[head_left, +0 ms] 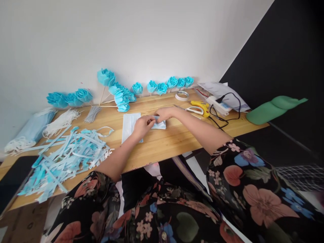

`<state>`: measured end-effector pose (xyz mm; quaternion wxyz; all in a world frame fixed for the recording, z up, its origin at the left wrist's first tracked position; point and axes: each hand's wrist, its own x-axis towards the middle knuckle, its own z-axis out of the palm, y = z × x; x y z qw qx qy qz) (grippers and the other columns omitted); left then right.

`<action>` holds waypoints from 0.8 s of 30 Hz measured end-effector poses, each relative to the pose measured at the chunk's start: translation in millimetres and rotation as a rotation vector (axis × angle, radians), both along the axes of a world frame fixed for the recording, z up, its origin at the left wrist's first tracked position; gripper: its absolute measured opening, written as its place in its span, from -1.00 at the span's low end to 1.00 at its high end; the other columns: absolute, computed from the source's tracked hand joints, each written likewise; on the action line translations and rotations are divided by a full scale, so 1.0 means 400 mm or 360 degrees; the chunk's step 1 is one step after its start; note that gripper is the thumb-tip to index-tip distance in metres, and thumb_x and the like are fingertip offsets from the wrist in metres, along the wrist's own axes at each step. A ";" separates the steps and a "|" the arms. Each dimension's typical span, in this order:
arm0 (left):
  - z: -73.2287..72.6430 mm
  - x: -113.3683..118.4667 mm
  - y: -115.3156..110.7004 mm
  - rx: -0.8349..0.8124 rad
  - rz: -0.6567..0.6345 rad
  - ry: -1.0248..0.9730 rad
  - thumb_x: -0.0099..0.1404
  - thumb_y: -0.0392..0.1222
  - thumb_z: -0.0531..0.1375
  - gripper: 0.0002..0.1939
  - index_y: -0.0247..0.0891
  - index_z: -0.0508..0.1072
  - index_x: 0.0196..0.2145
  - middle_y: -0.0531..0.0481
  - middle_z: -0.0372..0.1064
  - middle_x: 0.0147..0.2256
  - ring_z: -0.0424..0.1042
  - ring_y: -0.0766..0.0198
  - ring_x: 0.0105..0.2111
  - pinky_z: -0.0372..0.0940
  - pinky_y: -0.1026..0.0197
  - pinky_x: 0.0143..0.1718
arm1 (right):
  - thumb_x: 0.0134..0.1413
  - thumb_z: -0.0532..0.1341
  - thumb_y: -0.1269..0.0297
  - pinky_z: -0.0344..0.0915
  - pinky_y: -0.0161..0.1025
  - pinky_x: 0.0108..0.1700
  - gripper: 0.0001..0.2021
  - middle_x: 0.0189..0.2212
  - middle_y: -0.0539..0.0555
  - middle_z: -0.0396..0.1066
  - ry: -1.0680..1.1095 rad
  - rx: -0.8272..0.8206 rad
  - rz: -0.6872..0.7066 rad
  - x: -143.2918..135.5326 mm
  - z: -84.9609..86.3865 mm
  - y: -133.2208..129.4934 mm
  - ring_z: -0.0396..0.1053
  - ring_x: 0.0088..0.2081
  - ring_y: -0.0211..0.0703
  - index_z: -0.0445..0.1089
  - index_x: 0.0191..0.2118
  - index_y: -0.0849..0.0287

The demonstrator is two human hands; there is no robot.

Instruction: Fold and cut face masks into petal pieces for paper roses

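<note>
My left hand [143, 126] is closed, its thumb and fingers pinching near the edge of a small stack of light blue face mask pieces [161, 125]. From the other side my right hand [164, 114] bends over the same stack, fingertips pressed down on it. Partly under my left wrist lies a flat light blue mask sheet [128, 122]. Scissors with white handles [195, 110] and a yellow glue gun [201, 105] rest to the right of my right hand.
Cut blue strips [73, 152] are heaped at left, near a phone [15, 179], ear loops [62, 121], a mask stack [37, 126] and grey wires [92, 114]. Blue flowers [162, 88] line the wall. A tape roll [182, 96], power strip [219, 105] and green bottle [270, 109] stand right.
</note>
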<state>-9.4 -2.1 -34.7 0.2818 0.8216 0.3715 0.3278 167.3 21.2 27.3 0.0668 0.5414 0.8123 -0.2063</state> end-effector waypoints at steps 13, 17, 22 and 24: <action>0.049 -0.010 -0.023 -0.0110 0.0338 -0.0392 0.22 -0.14 0.20 -0.86 -0.26 0.42 -0.31 0.01 0.45 -0.35 0.42 0.27 -0.30 0.30 0.23 -0.19 | -0.10 0.27 0.20 0.31 -0.28 -0.27 -0.78 -0.40 -0.05 0.43 0.1639 0.0016 -0.0360 0.051 -0.051 -0.080 0.40 -0.34 -0.21 0.32 -0.31 0.16; 0.048 -0.013 -0.023 -0.0038 0.0311 -0.0344 0.21 -0.17 0.21 -0.84 -0.26 0.42 -0.25 -0.03 0.48 -0.27 0.44 0.24 -0.24 0.31 0.19 -0.13 | -0.11 0.29 0.24 0.31 -0.30 -0.29 -0.73 -0.38 -0.06 0.42 0.1628 0.0033 -0.0284 0.059 -0.059 -0.074 0.38 -0.35 -0.24 0.35 -0.23 0.16; 0.031 -0.007 -0.018 -0.0134 0.0208 -0.0307 0.17 -0.19 0.26 -0.73 -0.25 0.39 -0.16 -0.06 0.48 -0.21 0.45 0.22 -0.19 0.32 0.20 -0.13 | -0.11 0.32 0.29 0.35 -0.28 -0.23 -0.60 -0.24 0.01 0.48 0.1613 -0.0027 -0.0248 0.076 -0.098 -0.075 0.43 -0.26 -0.20 0.37 -0.06 0.15; 0.029 -0.006 -0.018 -0.0125 0.0213 -0.0293 0.15 -0.21 0.27 -0.71 -0.24 0.38 -0.14 -0.05 0.48 -0.21 0.45 0.23 -0.21 0.31 0.22 -0.16 | -0.11 0.33 0.27 0.37 -0.24 -0.18 -0.58 -0.20 0.03 0.50 0.1701 -0.0054 -0.0256 0.080 -0.115 -0.077 0.45 -0.22 -0.16 0.37 -0.05 0.14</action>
